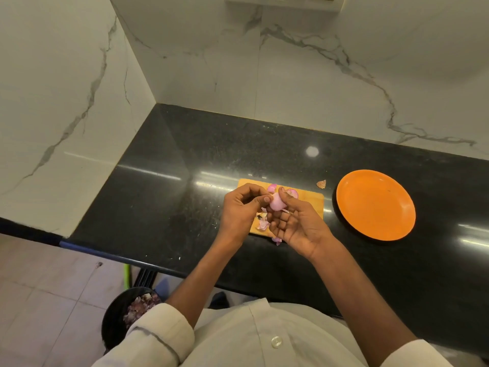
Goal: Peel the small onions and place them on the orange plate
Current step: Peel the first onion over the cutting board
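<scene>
Onion [277, 202] is held up over the cutting board [312, 200], long axis roughly upright | right hand [296, 223] curled round it, left hand [242, 207] fingers pinching skin at its left side | orange plate [375, 205] sits off right, nothing on it yet, nearer the right hand

One head-worn camera looks steeply down, close over the black counter [185, 202] toward the marble wall [291, 75].

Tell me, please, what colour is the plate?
Orange plate, head view.
</scene>
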A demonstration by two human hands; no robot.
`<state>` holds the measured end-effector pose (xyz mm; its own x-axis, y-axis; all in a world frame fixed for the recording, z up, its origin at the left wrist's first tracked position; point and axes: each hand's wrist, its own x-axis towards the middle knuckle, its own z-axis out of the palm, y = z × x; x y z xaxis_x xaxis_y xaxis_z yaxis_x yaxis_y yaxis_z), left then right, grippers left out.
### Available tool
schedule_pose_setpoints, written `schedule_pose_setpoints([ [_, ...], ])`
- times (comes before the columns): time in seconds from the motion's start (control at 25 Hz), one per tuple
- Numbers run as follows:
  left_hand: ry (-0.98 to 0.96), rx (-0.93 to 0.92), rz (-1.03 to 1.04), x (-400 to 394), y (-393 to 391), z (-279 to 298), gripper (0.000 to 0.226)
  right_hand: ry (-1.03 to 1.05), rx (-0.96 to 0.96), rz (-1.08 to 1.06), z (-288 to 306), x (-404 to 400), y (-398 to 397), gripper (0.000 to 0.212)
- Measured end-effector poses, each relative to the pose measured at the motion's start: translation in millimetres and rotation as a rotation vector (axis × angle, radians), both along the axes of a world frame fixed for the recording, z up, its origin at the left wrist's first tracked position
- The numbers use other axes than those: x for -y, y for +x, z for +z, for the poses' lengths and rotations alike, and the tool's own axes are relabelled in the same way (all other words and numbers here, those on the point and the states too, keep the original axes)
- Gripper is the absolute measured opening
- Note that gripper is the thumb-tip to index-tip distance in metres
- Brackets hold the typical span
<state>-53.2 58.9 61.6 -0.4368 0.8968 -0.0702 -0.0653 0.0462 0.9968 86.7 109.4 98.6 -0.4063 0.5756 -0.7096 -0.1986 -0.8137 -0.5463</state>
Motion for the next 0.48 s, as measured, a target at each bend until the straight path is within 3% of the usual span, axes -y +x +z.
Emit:
schedule_pose_setpoints([
  [0.12, -0.080, -0.022, -0.013, 2.0, 6.8, 0.1, 0.020, 0.053, 0.043, 0.027, 3.5, 3.6, -1.0, 0.031],
  [0.28, -0.199, 0.284, 0.017, 0.8, 11.4, 3.7, 0.028, 0.071, 0.032, 0.023, 7.9, 8.3, -1.8, 0.028],
  [0.44, -0.054, 0.277, -0.057, 9.4, 5.9, 0.4, 0.005, 0.027, 0.053, -0.014, 8.9, 7.2, -3.7, 0.043],
  [0.48, -0.020, 0.237, -0.077, 10.3, 4.4, -0.6, 0.012, 0.009, 0.060, -0.013, 8.6, 6.5, -4.7, 0.049],
])
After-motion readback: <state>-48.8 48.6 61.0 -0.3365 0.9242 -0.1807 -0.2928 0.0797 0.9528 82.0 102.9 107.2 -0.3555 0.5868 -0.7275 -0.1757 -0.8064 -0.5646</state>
